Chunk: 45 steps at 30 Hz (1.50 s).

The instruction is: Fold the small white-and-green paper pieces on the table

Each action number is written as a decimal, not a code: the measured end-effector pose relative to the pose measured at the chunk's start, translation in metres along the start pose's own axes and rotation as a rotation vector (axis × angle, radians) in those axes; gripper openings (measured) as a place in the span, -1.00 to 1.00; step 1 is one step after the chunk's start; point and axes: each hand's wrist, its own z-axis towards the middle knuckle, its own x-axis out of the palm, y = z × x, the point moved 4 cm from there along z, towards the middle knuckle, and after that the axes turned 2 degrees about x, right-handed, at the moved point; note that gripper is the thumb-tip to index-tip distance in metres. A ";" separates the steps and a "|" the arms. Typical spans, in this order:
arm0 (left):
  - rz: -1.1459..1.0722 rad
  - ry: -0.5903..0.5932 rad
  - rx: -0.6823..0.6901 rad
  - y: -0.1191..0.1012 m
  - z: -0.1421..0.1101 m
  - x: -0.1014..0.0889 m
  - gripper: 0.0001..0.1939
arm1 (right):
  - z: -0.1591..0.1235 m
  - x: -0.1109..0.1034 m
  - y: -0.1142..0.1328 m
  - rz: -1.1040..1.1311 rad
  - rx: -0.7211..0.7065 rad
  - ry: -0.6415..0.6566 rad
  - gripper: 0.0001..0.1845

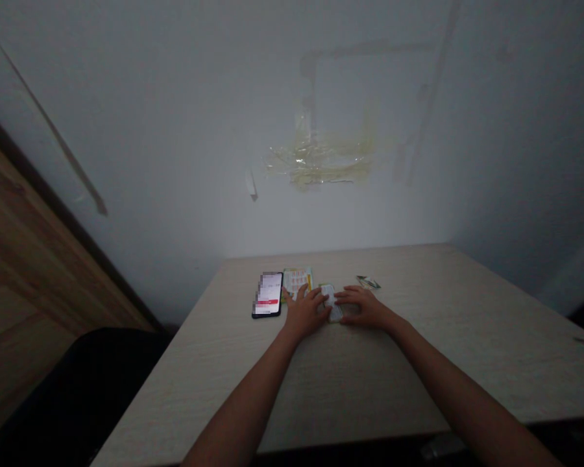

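Observation:
A small printed card or packet [333,305] lies on the table between my two hands. My left hand [306,314] is at its left side, palm down, fingers spread, with the fingertips at the card's edge. From the right, my right hand [363,307] reaches to the opposite edge, its fingers apart and stretched out. Whether either hand presses on the card I cannot tell. Just beyond my left hand is a larger printed leaflet [296,280], partly covered by the fingers. A phone [267,295] with a lit screen lies to the left of it.
A small folded piece of printed paper [368,282] rests behind my right hand. The pale wooden table [214,383] meets a grey wall [199,130] bearing clear tape [321,159]. At the left stand a dark chair-like shape [92,383] and a wooden panel [19,246].

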 end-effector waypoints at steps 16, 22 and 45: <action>-0.036 -0.004 0.074 0.001 -0.001 -0.003 -0.72 | 0.003 0.005 -0.009 0.038 -0.035 -0.069 -0.61; -0.032 0.045 0.069 -0.002 -0.001 -0.003 -0.52 | 0.004 0.008 -0.011 0.054 -0.030 -0.119 -0.64; -0.064 0.006 0.035 0.002 0.001 -0.002 -0.69 | 0.007 0.009 -0.001 0.003 -0.016 -0.272 -0.78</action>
